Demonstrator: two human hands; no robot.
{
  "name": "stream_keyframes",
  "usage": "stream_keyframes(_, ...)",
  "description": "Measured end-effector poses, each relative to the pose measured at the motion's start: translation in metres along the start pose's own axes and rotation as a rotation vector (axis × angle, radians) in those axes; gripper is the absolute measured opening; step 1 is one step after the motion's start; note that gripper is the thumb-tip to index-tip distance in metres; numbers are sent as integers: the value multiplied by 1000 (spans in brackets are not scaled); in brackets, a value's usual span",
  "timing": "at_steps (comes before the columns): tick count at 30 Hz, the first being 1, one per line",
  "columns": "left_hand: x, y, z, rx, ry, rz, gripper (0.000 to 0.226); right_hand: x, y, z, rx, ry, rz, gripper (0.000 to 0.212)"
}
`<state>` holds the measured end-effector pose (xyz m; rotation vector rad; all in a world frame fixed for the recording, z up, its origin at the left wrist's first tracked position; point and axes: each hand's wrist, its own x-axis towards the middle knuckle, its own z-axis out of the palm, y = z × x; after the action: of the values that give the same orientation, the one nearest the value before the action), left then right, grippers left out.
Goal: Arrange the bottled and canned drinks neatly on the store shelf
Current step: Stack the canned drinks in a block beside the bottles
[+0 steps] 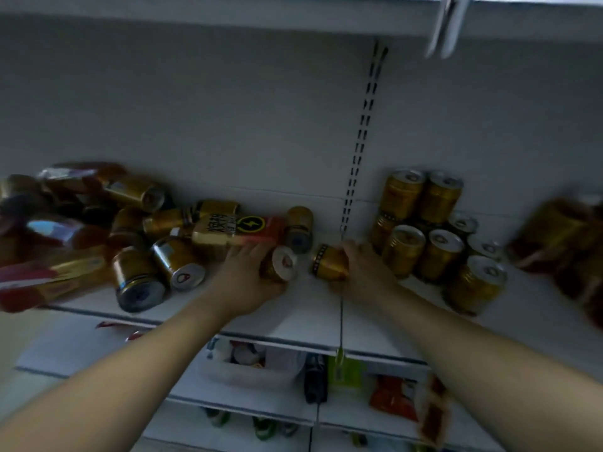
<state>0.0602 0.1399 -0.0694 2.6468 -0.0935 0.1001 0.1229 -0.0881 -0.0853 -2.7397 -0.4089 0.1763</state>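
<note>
Metal cans of this kind are judged rigid, fairly heavy if full, and smooth-walled, so they will roll when lying down. Grip round the wall at mid-height, not by the rims.

White shelf (313, 308) carries all the stock. Heap (130, 236), on the left: gold cans and bottles on their sides, mixed and touching. Block (437, 236), on the right: gold cans upright in rows, silver tops up (seemingly two high at the back). Bottle (235, 230) lies on the heap's right edge, with a yellow label, lightning mark and red end.

Left hand (243, 272) curls its fingers round the left can (277, 264), which lies with its silver end toward the camera. Right hand (362, 269) wraps the right can (328, 262), tilted, between heap and block.
</note>
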Motion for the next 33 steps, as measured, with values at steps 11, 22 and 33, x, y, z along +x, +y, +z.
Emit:
stream_keyframes(11,-3,73,53,-710,-208,79,48,-121,42,-23,402,458,291,101)
stream_keyframes(22,-6,138,100,-700,-341,178,72,-158,90,-28,455,481,360,53)
stream_keyframes(33,-15,204,135,-669,-91,73,68,-171,173,-58,458,249,289,90)
